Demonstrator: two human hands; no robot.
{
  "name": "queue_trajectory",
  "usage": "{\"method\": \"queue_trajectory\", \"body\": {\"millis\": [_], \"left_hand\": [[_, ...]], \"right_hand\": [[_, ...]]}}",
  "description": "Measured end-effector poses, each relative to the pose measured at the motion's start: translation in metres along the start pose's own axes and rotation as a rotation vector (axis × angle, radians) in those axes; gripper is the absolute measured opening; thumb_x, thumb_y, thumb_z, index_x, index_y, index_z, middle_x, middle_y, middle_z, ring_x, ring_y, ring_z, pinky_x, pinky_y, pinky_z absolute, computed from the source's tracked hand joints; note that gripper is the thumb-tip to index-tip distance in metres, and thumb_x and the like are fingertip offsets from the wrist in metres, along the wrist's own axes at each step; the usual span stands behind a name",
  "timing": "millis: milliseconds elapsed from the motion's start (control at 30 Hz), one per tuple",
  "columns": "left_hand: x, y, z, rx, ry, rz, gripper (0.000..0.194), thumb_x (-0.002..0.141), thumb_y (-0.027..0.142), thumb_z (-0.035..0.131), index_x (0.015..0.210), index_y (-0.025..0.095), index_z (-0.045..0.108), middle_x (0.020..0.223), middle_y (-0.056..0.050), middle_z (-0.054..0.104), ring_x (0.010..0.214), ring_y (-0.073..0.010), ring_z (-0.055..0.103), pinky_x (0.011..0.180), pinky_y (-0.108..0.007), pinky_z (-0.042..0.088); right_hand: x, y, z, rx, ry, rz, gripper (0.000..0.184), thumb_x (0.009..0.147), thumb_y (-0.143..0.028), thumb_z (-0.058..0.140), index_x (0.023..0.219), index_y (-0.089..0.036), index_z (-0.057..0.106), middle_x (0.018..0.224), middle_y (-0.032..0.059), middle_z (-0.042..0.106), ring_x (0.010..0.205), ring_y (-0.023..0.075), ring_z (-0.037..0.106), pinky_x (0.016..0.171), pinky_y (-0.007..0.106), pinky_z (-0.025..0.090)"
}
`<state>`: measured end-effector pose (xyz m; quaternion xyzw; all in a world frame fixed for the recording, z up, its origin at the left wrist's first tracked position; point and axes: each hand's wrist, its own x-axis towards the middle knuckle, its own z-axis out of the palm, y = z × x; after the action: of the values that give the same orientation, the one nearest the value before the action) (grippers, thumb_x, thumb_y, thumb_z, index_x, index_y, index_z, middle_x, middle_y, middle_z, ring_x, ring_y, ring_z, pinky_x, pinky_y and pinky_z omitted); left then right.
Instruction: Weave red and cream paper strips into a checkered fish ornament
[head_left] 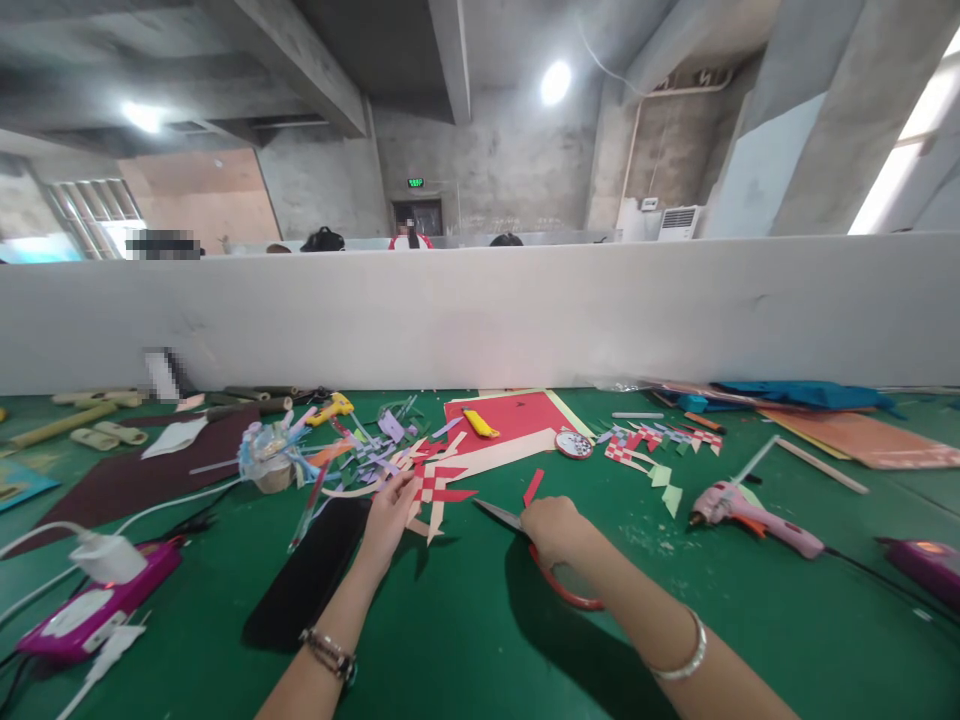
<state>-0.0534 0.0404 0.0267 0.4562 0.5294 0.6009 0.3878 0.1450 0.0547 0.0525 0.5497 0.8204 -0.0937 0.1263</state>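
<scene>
In my left hand [391,510] is a woven paper piece [429,486] of red and cream strips, its pointed ends sticking out to the right and downward. My right hand [556,530] grips a pair of scissors [496,513] with red handles. The blades point left, close to the tip of a red strip on the woven piece. A short red paper strip [533,487] shows just above my right fingers; whether they touch it I cannot tell. Beneath my left forearm lies a dark flat object [304,580].
Red paper [517,412] with a yellow cutter [480,424] lies behind my hands. Loose paper scraps [375,452] and a wrapped bundle [274,455] are to the left. Checkered woven pieces [630,445] and a pink glue gun [757,518] lie right. A white partition [480,320] borders the green table.
</scene>
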Motion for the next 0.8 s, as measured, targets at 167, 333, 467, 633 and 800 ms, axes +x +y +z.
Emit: {"method": "queue_trajectory", "body": {"millis": [167,333,467,633,800], "left_hand": [[0.003,-0.006,-0.002,-0.046,0.003,-0.029,0.039,0.051,0.048,0.066,0.073,0.016,0.062,0.063,-0.001,0.061,0.063,-0.0169,0.058,0.056,-0.025,0.044],[0.007,-0.013,-0.002,-0.118,-0.009,-0.086,0.038,0.051,0.044,0.068,0.074,0.015,0.062,0.057,0.002,0.058,0.056,-0.014,0.057,0.053,-0.024,0.045],[0.008,-0.017,-0.001,-0.176,-0.015,-0.135,0.029,0.049,0.038,0.069,0.064,0.015,0.059,0.052,0.004,0.055,0.049,-0.0106,0.054,0.048,-0.021,0.043],[0.007,-0.015,0.001,-0.254,-0.006,-0.176,0.027,0.048,0.034,0.071,0.06,0.015,0.057,0.048,0.005,0.054,0.044,-0.0082,0.051,0.043,-0.017,0.04],[0.004,-0.008,0.003,-0.35,-0.015,-0.213,0.038,0.042,0.038,0.076,0.068,0.014,0.061,0.047,0.006,0.053,0.04,-0.0053,0.046,0.042,-0.016,0.04]], "right_hand": [[0.008,0.012,0.009,-0.012,0.013,0.04,0.032,0.032,-0.012,0.078,0.06,-0.017,0.064,0.066,0.0098,0.067,0.07,0.0266,0.064,0.06,0.033,0.048],[0.013,0.016,0.012,-0.019,0.033,0.067,0.034,0.038,-0.023,0.079,0.069,-0.018,0.065,0.07,0.0083,0.068,0.069,0.0212,0.065,0.06,0.029,0.048],[0.012,0.013,0.007,-0.053,-0.017,0.103,0.037,0.038,-0.024,0.078,0.071,-0.014,0.066,0.073,0.0101,0.068,0.073,0.0227,0.065,0.063,0.03,0.049],[0.002,0.005,-0.006,-0.112,-0.081,0.136,0.038,0.04,-0.014,0.076,0.077,-0.013,0.067,0.081,0.0132,0.068,0.083,0.0268,0.063,0.068,0.034,0.048],[-0.017,-0.001,-0.02,-0.156,-0.097,0.123,0.035,0.049,-0.006,0.069,0.083,-0.013,0.068,0.09,0.0161,0.067,0.09,0.0292,0.061,0.073,0.036,0.047]]}}
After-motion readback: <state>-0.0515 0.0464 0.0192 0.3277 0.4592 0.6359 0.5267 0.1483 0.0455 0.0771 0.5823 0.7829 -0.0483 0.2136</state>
